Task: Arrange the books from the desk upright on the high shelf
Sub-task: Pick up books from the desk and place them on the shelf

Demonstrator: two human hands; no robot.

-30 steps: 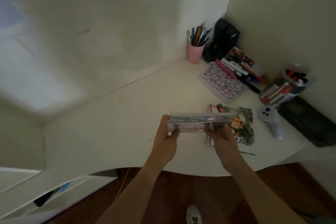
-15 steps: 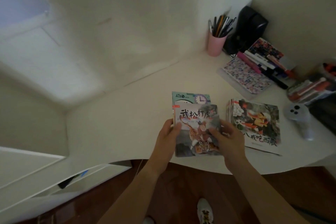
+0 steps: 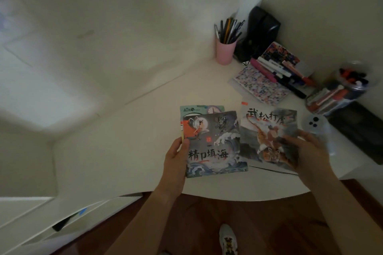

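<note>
My left hand (image 3: 176, 157) grips the left edge of a small stack of thin picture books over the white desk (image 3: 124, 141). The top one is a grey-blue wave-cover book (image 3: 215, 143), with a teal clock-cover book (image 3: 202, 109) showing behind it. My right hand (image 3: 304, 151) holds a tiger-cover book (image 3: 267, 134) by its lower right corner, over the spot to the right of the stack. Whether this book lies on others I cannot tell. No shelf is in view.
At the back right stand a pink pen cup (image 3: 226, 51), a black device (image 3: 261, 31), a patterned notebook (image 3: 261, 87) with markers, and a clear marker jar (image 3: 339, 89). A white controller (image 3: 317, 128) and a dark flat object (image 3: 360, 128) lie right of the books.
My right hand has taken the tiger-cover book off the held stack and carried it right, baring the wave-cover book. The earlier right-hand cover is now hidden beneath it.
</note>
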